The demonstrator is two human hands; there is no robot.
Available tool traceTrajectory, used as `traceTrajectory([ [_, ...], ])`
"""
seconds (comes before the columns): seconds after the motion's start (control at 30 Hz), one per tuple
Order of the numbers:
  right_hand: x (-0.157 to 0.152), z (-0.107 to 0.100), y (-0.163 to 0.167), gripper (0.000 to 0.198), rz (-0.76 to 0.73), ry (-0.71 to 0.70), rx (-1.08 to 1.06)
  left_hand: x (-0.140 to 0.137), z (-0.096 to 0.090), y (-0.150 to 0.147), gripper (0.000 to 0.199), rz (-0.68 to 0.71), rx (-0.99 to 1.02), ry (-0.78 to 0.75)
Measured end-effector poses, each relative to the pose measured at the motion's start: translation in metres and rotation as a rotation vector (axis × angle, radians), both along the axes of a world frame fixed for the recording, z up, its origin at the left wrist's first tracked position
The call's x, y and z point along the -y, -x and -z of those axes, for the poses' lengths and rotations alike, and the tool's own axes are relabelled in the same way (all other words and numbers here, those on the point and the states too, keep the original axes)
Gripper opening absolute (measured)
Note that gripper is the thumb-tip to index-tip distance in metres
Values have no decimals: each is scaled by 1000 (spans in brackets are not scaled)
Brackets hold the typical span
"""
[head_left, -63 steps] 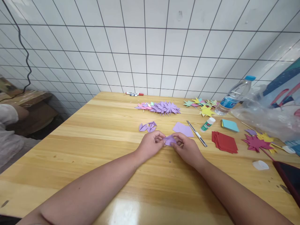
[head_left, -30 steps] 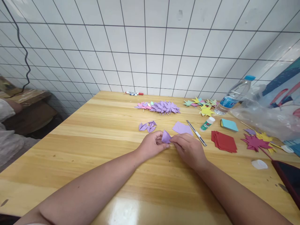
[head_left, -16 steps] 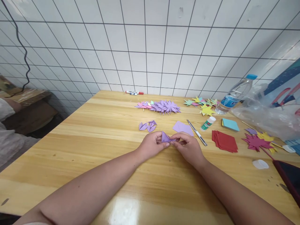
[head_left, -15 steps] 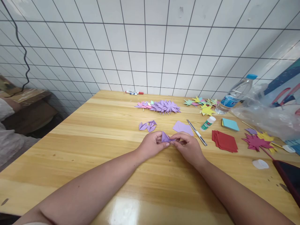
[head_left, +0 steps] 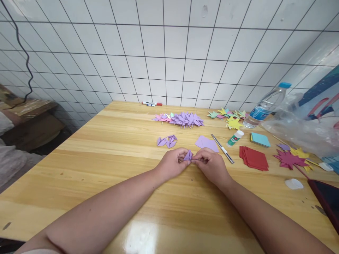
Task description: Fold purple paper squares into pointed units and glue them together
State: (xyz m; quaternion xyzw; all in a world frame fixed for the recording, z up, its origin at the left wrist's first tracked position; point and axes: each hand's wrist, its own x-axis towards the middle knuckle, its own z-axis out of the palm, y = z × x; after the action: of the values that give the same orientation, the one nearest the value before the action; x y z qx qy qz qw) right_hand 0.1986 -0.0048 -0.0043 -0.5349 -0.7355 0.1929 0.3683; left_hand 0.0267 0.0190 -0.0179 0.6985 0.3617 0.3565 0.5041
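A small piece of folded purple paper [head_left: 188, 155] is held between my two hands above the wooden table [head_left: 127, 197]. My left hand [head_left: 173, 162] pinches its left side with thumb and fingers. On the other side, my right hand [head_left: 210, 163] grips the paper's right end between thumb and forefinger. Just beyond my left hand lie several folded purple paper pieces [head_left: 166, 141]. Flat purple paper sheets [head_left: 207, 143] rest behind my right hand, with a utility knife [head_left: 222, 149] alongside them.
Farther back are purple paper leaves [head_left: 186, 120], yellow and green ones [head_left: 233, 123], and markers [head_left: 152, 104]. To the right stand a glue stick [head_left: 235, 138] and a water bottle [head_left: 266, 106], near red paper [head_left: 253, 158], blue paper [head_left: 260, 139] and a phone [head_left: 327, 197]. A person's sleeve [head_left: 5, 123] shows at left.
The purple paper between my hands has become narrower, its raised part now a smaller upright point. My hands have barely moved, and the things on the table stay put.
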Motion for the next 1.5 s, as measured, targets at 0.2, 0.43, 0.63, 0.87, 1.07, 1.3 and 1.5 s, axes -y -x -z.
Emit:
traceTrajectory([
  [0.2, 1, -1, 2, 5, -31, 39, -32, 2, -3, 0, 15, -22, -71, -96],
  [0.43, -4, 2, 2, 17, -15, 315, -264, 3, -4, 1, 23, -15, -83, -95],
  [0.63, -4, 1, 1, 21, 4, 423, -304, 5, -9, 3, 41, -64, -136, -129],
  [0.87, -3, -2, 1, 19, 23, 452, -390, 1, 0, 0, 23, -17, -83, 27],
  [1.07, -3, -3, -1, 23, -21, 442, -389, -2, 5, 0, 20, -5, -66, 136],
  [1.3, -1, -1, -1, 20, -29, 411, -274, 0, 2, 3, 18, 38, -227, -23],
  [1.5, -1, -5, -4, 21, -106, 460, -287, -1, 1, 4, 20, 74, -292, -74],
])
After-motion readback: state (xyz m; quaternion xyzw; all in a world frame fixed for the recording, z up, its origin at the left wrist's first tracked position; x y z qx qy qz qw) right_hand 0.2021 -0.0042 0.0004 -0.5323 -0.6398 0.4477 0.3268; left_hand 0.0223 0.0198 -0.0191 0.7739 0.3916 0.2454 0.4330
